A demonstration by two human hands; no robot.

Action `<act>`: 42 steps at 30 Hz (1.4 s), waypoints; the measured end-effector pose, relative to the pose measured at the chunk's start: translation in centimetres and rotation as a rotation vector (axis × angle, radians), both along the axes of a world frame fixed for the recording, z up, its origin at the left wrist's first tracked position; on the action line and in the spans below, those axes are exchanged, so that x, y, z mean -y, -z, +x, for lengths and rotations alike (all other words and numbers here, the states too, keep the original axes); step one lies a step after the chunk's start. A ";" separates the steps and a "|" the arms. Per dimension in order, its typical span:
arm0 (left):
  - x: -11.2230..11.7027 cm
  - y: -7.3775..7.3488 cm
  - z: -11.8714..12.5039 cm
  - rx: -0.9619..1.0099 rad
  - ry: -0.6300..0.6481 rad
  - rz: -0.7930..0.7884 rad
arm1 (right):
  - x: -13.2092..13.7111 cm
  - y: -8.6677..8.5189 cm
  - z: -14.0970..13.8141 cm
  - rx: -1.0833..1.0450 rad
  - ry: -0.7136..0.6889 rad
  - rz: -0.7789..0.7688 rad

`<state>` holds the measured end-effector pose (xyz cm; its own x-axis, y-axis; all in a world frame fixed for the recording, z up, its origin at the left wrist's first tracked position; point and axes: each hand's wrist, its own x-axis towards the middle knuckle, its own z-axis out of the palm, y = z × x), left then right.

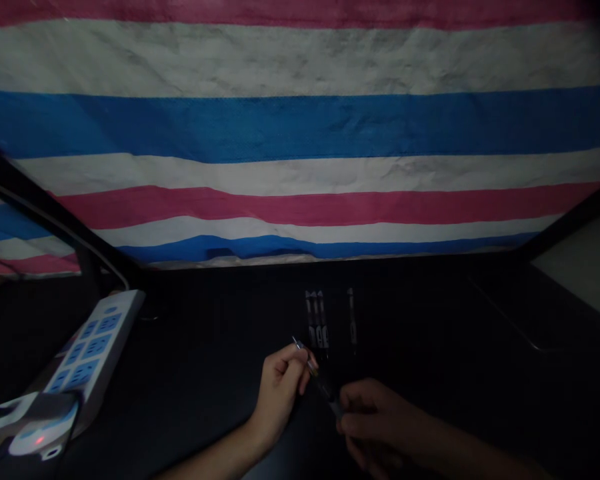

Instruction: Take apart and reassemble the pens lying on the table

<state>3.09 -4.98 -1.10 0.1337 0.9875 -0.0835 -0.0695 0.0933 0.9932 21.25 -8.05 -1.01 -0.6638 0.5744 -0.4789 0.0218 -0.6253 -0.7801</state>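
My left hand (280,387) is closed in a pinch round the upper end of a slim pen-like tool (314,372) with a metal tip. Lower down, my right hand (375,423) is closed round the same tool's dark end. Both hands hover just above a black table (205,360) near its front. Just beyond the hands lie three similar slim tools (316,320) side by side, with one more tool (351,319) a little to their right. The light is dim and small details are hard to make out.
A white power strip (93,347) with blue sockets lies at the left, with a plug and a small red light near its front end. A red, white and blue striped sheet (300,127) hangs behind the table. A dark flat pad (520,307) lies at the right.
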 end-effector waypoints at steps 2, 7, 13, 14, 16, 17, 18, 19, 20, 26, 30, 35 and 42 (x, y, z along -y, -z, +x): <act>0.0 -0.1 0.1 0.003 0.010 -0.014 | 0.0 -0.1 0.0 0.041 -0.007 0.018; 0.2 -0.3 0.2 -0.010 0.025 -0.032 | 0.2 -0.4 -0.2 0.143 0.013 0.013; 0.4 -0.4 0.1 -0.040 0.034 -0.025 | 0.4 0.4 -0.3 0.210 0.063 0.019; 0.3 -0.4 0.1 -0.035 0.034 -0.026 | 0.4 0.4 -0.3 0.190 0.064 0.023; 0.1 -0.2 0.1 -0.022 0.020 -0.034 | 0.4 0.5 -0.3 0.107 0.056 0.021; 0.0 -0.1 0.1 -0.016 0.006 -0.042 | 0.3 0.4 -0.3 0.053 0.054 0.010; -0.2 -0.1 0.1 -0.010 -0.008 -0.049 | 0.3 0.4 -0.4 0.001 0.048 -0.005; -0.3 0.0 0.1 -0.007 -0.021 -0.055 | 0.2 0.3 -0.4 -0.037 0.041 -0.023; -0.4 0.0 0.1 -0.005 -0.029 -0.060 | 0.2 0.2 -0.4 -0.055 0.039 -0.040; -0.4 -0.4 0.1 0.003 -0.022 -0.061 | 0.2 0.3 -0.3 -0.040 0.063 -0.035; -0.4 -0.3 0.1 0.023 -0.022 -0.058 | 0.2 0.7 -0.2 -0.065 0.062 -0.075; -0.5 -0.2 0.1 0.030 -0.023 -0.051 | 0.1 0.3 -0.2 -0.044 0.067 -0.089; -0.6 0.1 0.0 0.042 -0.023 -0.049 | 0.1 0.4 -0.2 -0.056 0.068 -0.076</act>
